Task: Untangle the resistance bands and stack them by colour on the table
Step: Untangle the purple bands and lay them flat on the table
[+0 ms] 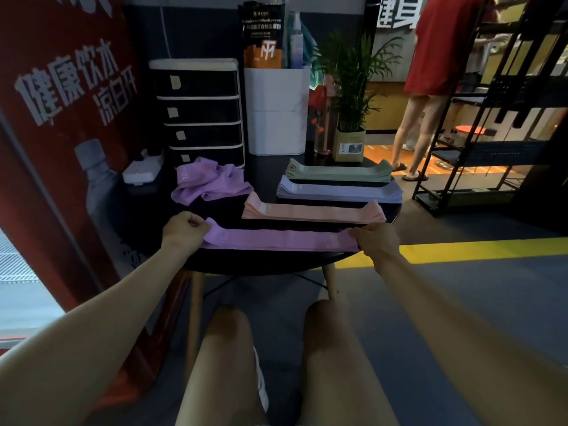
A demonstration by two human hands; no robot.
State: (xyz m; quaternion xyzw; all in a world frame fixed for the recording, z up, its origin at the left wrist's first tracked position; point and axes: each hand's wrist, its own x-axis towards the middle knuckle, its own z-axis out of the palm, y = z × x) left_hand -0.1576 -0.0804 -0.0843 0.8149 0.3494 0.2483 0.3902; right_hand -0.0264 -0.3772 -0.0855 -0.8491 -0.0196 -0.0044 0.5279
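Observation:
A purple resistance band (278,239) lies stretched flat along the near edge of the black round table (264,170). My left hand (181,232) grips its left end and my right hand (376,239) grips its right end. Behind it lie flat stacks of bands: pink (310,210), then pale blue (338,190), then green (338,172) farthest back. A crumpled heap of purple bands (207,181) sits at the table's left, apart from the stacks.
At the back of the table stand a black drawer unit (199,113), a white box (278,110), a potted plant (350,118) and a white power strip (143,170). A red banner (61,118) is on the left. A person in red (436,72) stands by a black shelf rack (491,133) on the right.

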